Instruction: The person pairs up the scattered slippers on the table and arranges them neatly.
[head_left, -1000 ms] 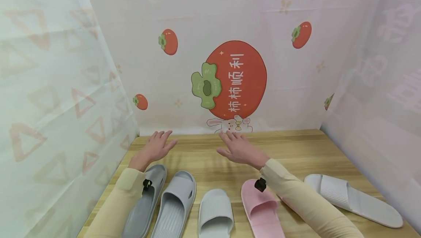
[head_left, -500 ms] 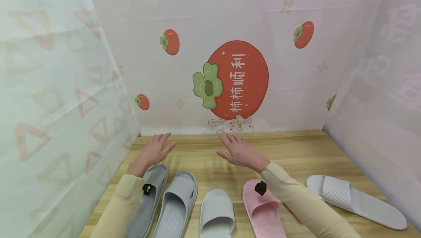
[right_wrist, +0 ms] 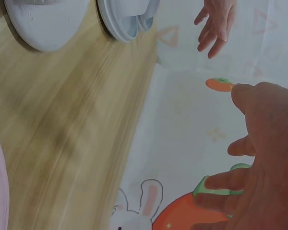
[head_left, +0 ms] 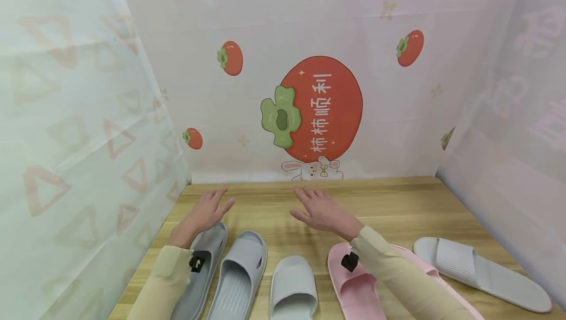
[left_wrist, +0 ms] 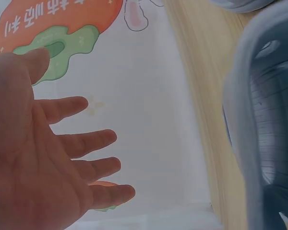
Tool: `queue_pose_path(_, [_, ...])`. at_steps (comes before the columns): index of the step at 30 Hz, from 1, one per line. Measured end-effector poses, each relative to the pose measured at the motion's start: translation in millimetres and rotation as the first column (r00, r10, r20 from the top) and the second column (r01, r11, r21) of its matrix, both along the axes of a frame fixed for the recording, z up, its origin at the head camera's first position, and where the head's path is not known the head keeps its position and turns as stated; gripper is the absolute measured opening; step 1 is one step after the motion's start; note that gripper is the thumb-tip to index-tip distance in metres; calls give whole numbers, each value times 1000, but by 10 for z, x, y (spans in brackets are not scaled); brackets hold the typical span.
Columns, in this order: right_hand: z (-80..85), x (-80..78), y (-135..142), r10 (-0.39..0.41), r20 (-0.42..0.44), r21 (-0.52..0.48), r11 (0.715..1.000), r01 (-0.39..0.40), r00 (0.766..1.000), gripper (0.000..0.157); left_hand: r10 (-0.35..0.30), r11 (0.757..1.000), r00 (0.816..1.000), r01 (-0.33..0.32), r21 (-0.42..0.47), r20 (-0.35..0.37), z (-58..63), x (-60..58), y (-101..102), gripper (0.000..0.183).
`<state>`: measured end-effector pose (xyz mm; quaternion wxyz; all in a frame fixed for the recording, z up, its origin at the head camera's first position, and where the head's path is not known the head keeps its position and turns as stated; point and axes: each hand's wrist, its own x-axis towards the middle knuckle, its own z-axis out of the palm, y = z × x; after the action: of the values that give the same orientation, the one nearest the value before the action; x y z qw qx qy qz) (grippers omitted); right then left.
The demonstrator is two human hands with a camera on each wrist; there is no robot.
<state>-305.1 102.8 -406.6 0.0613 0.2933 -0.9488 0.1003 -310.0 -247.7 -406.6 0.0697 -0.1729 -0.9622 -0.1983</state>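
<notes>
My left hand [head_left: 204, 214] hovers with spread fingers just past the toe of a dark grey slipper [head_left: 197, 280] and holds nothing. In the left wrist view its palm [left_wrist: 33, 158] shows bare, with that slipper at the right edge. My right hand [head_left: 326, 212] is held out past a pink slipper [head_left: 345, 266], fingers extended, palm bare. Between the hands and nearer to me lie a grey slipper [head_left: 242, 266] and a white ribbed slipper [head_left: 294, 280]. A second pink slipper [head_left: 404, 256] is partly covered by my right sleeve.
Another white slipper [head_left: 457, 261] lies slanted at the right. The wooden table top [head_left: 265, 202] ends at a back wall sheet [head_left: 230, 153] printed with persimmons. Pale sheets [head_left: 88, 138] stand along both sides. A small black device [head_left: 350, 261] sits at each cuff.
Both hands have drawn slightly back toward me, the left one more plainly. The whole scene has shifted a little to the right in the head view. The slippers lie as before.
</notes>
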Motion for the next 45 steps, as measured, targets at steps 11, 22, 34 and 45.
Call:
queue_pose_path(11, [-67, 95, -97, 31, 6, -31, 999, -31, 1000, 72, -3, 1000, 1000, 3, 30, -2, -120, 46, -33, 60])
queue_pose_path(22, [-147, 142, -220, 41, 61, -67, 997, -37, 997, 73, -4, 999, 998, 2, 40, 55, -247, 103, -17, 60])
queue_pose_path(34, [-213, 244, -334, 87, 63, -74, 994, -82, 994, 70, 9, 998, 997, -13, 64, 76, -245, 153, -82, 64])
queue_pose_path(45, [-177, 320, -488, 104, 87, -69, 993, -99, 991, 67, 25, 995, 990, -38, 91, 142, -225, 155, -170, 68])
